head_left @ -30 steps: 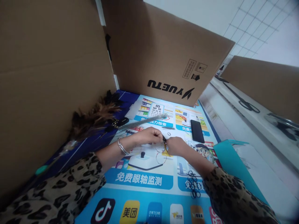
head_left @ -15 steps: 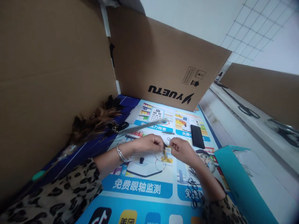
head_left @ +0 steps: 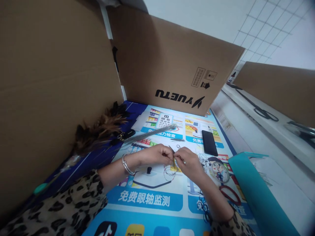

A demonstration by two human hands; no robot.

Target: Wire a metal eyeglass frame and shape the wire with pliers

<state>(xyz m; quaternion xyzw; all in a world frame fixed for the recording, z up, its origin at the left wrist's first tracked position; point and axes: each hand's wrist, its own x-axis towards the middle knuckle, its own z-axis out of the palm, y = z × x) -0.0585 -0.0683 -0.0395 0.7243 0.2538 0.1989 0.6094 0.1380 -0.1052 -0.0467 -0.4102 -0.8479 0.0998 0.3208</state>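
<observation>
My left hand (head_left: 159,154) and my right hand (head_left: 189,161) meet over the printed mat, fingertips pinched close together. Between them is a small dark and yellow piece (head_left: 174,164), mostly covered by the fingers, so its kind is unclear. A thin reddish loop of thread or wire (head_left: 169,176) hangs below the fingers; whether it joins the piece cannot be seen. Just beyond the hands lies a small black loop (head_left: 178,146). Several black rings (head_left: 202,206) lie beside my right forearm.
Behind the hands lie a bundle of thin metal wires (head_left: 150,133) and some short wires (head_left: 177,140). A black phone (head_left: 209,143), red ring (head_left: 230,194) and teal box (head_left: 258,193) are at right. A feather duster (head_left: 99,126) lies left, against cardboard (head_left: 54,75); another cardboard panel (head_left: 177,65) stands behind.
My right hand has turned and moved slightly left and down, bringing its fingertips against my left. The dark tip now points up between them. The red ring shows beside my right forearm.
</observation>
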